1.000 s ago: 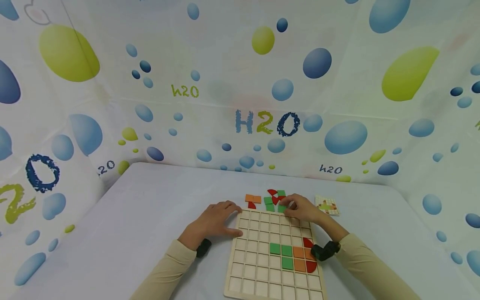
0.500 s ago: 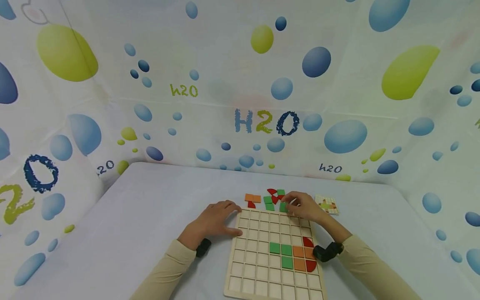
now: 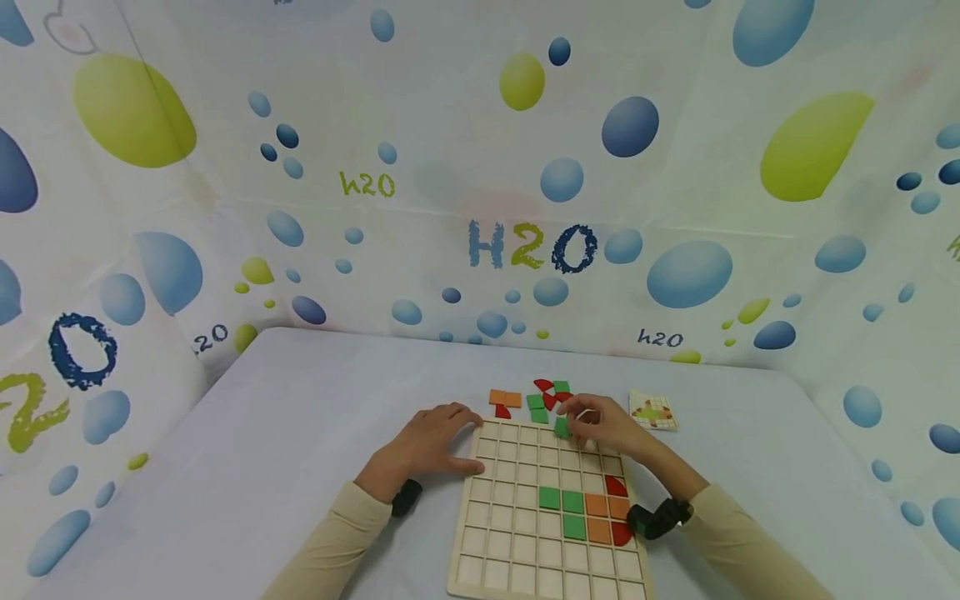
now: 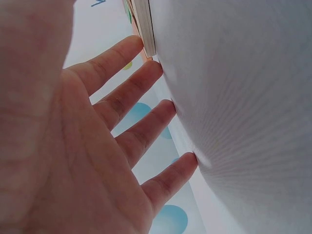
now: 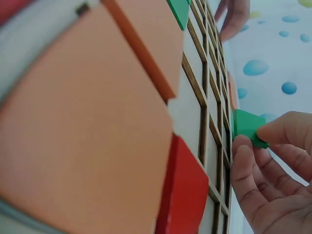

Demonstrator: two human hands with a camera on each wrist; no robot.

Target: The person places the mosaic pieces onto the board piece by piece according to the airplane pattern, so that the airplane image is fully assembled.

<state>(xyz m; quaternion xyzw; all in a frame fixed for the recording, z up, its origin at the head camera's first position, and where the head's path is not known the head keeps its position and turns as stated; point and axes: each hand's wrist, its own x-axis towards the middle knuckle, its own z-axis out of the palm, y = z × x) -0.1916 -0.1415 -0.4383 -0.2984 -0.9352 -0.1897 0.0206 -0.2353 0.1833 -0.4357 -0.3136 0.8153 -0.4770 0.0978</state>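
A green square tile (image 3: 562, 427) is pinched between the thumb and fingers of my right hand (image 3: 606, 425), over the far edge of the wooden grid board (image 3: 498, 546). The right wrist view shows the same tile (image 5: 247, 126) tilted in the fingertips. My left hand (image 3: 427, 442) lies at the board's far left corner, thumb and fingers spread; its fingertips (image 4: 136, 44) meet the board edge and the white cloth. On the board sit green squares (image 3: 573, 501), orange pieces (image 3: 597, 505) and red rounded pieces (image 3: 622, 533), partly hidden by the right wrist camera.
Beyond the board lie loose orange squares (image 3: 505, 397), green squares (image 3: 537, 408) and red quarter-round pieces (image 3: 543, 385). A small printed pattern card (image 3: 652, 410) lies right of them. A patterned curtain (image 3: 450, 167) hangs behind the white-covered table (image 3: 337, 375).
My right hand has drawn the pinched green tile from the loose pieces toward the board's far edge. The left hand stays where it was.
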